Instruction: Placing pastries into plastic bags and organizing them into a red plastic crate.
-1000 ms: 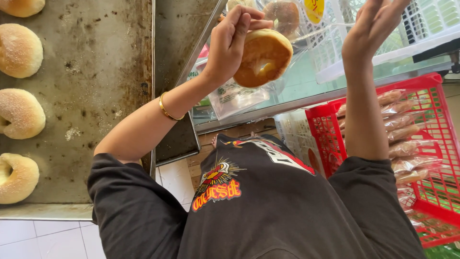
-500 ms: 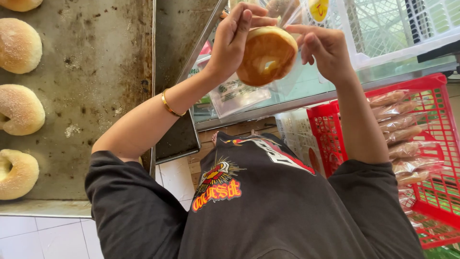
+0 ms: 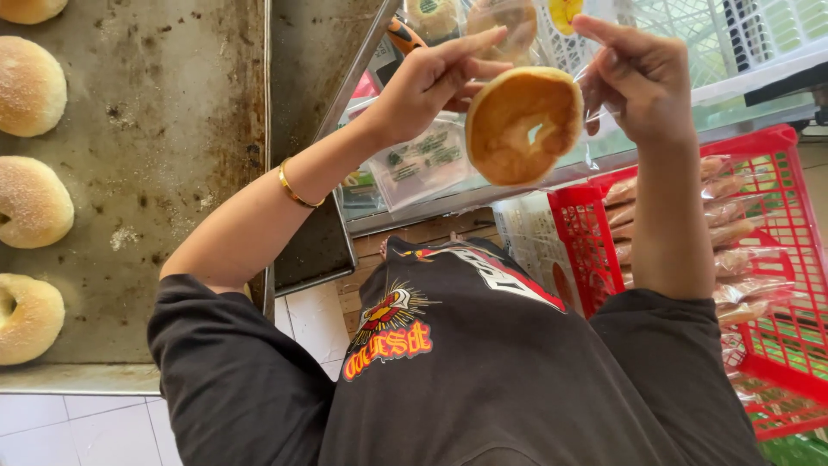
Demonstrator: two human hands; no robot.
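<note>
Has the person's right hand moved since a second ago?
Yes. The right hand has come down and inward from high over the red basket to the clear bag beside the doughnut.

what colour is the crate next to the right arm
Red, an open grid crate holding wrapped bread; clearest in the head view.

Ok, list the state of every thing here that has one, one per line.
Ring bun: held up by the left hand, lower part inside a bag.
Clear bag: open, pinched by the right hand.
Baking tray: stained, four sugared buns along its left side.
Red basket: part filled with bagged bread.
Gold bracelet: on the left wrist.
</note>
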